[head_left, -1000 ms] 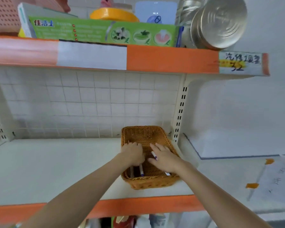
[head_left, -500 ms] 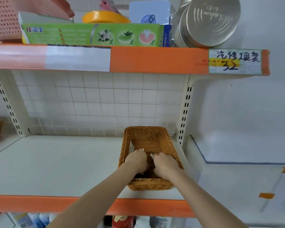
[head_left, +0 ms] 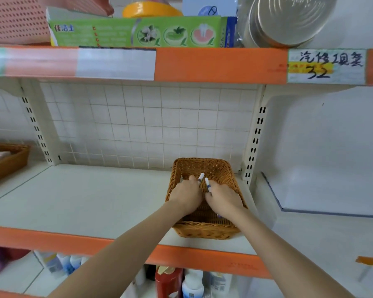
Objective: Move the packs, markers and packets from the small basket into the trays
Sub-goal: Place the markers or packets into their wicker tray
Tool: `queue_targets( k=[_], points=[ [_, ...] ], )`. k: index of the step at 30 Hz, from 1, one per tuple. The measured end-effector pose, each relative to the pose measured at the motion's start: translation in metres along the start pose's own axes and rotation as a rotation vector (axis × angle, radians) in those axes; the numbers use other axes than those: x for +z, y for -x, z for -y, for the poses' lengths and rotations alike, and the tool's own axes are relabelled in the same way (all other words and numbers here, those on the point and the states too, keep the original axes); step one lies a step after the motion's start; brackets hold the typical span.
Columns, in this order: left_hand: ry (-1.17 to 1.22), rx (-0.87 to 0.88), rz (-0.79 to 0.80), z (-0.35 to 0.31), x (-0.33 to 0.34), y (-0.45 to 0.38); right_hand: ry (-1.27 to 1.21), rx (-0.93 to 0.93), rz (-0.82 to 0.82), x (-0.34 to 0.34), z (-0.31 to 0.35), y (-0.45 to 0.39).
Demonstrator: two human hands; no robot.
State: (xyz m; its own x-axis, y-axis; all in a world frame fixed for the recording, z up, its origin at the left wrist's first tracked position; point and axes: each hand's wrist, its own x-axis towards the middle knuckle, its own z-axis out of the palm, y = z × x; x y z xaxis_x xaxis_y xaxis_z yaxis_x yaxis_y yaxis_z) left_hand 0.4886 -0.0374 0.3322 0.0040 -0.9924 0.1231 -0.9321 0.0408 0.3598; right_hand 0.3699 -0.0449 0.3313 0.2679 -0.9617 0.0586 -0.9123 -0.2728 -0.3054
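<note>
Small wicker basket (head_left: 205, 168) is sitting at the right end of the white shelf (head_left: 84, 196), close to the slotted upright (head_left: 254, 134). Both hands are inside it, side by side. Left hand (head_left: 186, 195) is curling round a white marker (head_left: 201, 177); right hand (head_left: 223, 196) is gripping a second marker (head_left: 207, 183), tips poking up, almost touching. A brown tray (head_left: 8, 162) is sitting far left. Green box (head_left: 136, 32) and metal tins (head_left: 286, 20) are lying on the upper shelf.

White tiled wall (head_left: 138, 125) behind orange-edged shelf (head_left: 73, 201) — upper shelf (head_left: 220, 65) w/ handwritten label (head_left: 327, 65).
</note>
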Motion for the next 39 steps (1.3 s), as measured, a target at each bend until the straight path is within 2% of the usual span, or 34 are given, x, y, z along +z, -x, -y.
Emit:
queue_targets(
  k=[4, 10, 17, 28, 33, 39],
  points=[
    [-0.008, -0.016, -0.128, 0.010, -0.021, 0.017, -0.084, -0.027, -0.038, -0.004, 0.016, -0.002],
    [-0.036, -0.151, -0.141, 0.059, -0.049, 0.039, -0.177, -0.105, -0.032, -0.001, 0.076, -0.003],
    [0.014, -0.261, -0.143, 0.152, -0.090, 0.074, -0.209, -0.152, 0.057, 0.027, 0.174, -0.001],
    [0.007, -0.401, -0.157, 0.343, -0.164, 0.149, -0.144, -0.271, 0.141, 0.104, 0.361, 0.003],
    [0.021, -0.416, -0.149, 0.390, -0.177, 0.163, -0.104, -0.311, 0.149, 0.122, 0.410, -0.004],
    [0.032, -0.441, -0.196, 0.429, -0.192, 0.140, -0.124, -0.366, 0.147, 0.129, 0.450, -0.041]
  ],
)
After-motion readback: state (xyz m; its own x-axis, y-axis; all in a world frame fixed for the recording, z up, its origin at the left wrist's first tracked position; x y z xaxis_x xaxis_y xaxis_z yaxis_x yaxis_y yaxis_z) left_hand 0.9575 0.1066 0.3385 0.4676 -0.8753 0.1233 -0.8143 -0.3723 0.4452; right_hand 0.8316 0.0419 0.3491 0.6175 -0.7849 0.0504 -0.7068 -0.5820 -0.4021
